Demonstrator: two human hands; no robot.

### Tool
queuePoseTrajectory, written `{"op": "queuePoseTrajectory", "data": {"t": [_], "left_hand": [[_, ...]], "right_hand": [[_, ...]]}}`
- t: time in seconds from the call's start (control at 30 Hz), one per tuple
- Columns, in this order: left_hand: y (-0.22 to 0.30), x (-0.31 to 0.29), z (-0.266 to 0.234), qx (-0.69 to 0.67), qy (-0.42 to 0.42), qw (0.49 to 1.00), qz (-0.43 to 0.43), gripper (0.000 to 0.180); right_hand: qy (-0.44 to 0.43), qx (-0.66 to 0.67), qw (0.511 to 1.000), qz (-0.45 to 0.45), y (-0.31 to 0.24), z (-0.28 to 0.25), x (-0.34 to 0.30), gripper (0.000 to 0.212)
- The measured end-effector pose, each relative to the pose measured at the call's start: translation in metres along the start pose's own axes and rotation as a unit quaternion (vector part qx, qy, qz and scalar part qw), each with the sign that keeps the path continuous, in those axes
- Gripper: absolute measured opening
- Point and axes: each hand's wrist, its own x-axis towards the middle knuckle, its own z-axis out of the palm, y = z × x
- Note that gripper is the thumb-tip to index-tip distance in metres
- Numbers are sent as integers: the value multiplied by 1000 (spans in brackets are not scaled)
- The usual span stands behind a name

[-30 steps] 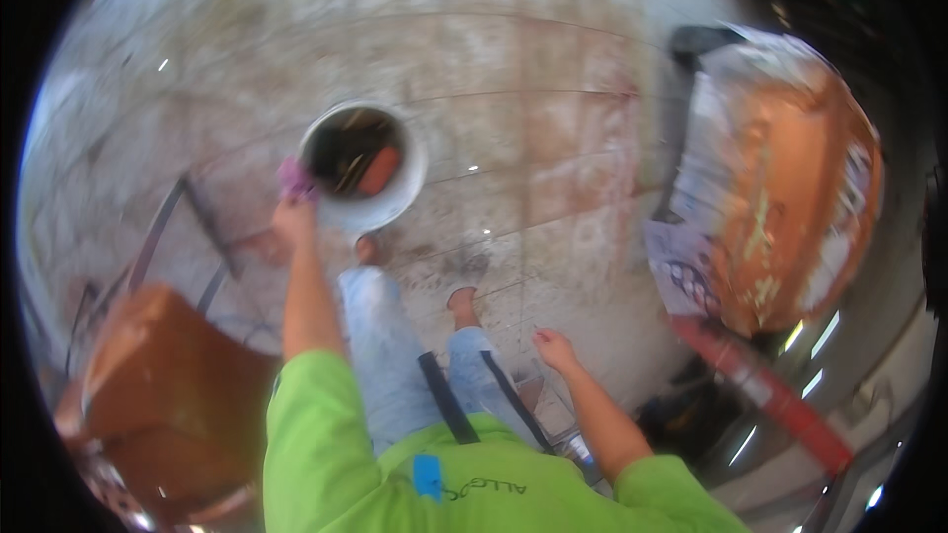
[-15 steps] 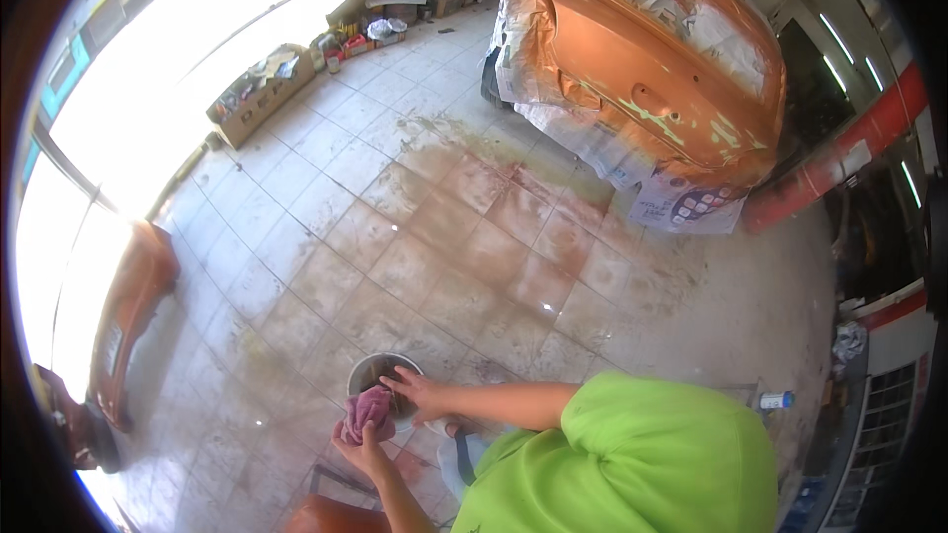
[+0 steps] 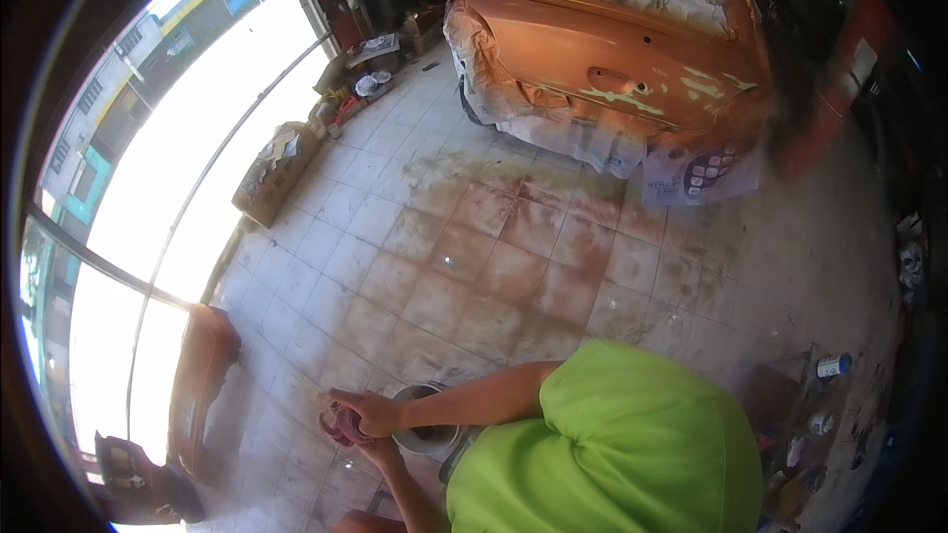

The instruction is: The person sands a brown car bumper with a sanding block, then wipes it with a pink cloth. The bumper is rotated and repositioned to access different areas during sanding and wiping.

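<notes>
A bunched pink-purple cloth (image 3: pixel 339 421) is held in front of me, to the left of a pale bucket (image 3: pixel 425 442). My right hand (image 3: pixel 376 414) is closed over the cloth from above, its forearm crossing over the bucket and hiding part of the opening. Below it, my left hand (image 3: pixel 379 450) grips the same cloth, its fingers partly hidden by the cloth and the other hand.
An orange car body (image 3: pixel 592 59), masked with paper, stands ahead to the right. Loose orange body panels (image 3: pixel 202 375) lean at the left by the bright doorway. A long cardboard box (image 3: pixel 279 173) lies along that side. A small can (image 3: pixel 834 365) stands at the right.
My right hand has left its place over the bucket, where its fingers were spread, and closed on the cloth. The cloth has moved left, away from the bucket. The view has shifted.
</notes>
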Motion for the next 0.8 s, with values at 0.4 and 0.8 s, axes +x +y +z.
{"op": "queuePoseTrajectory", "data": {"t": [0.4,0.8], "left_hand": [[97,67,51,-133,-328,931,-89,56],[99,151,-17,-236,-50,968,-76,71]], "right_hand": [[-178,-117,966,-145,34,-89,10,95],[-165,524,826,127,-78,-2,-6,21]]}}
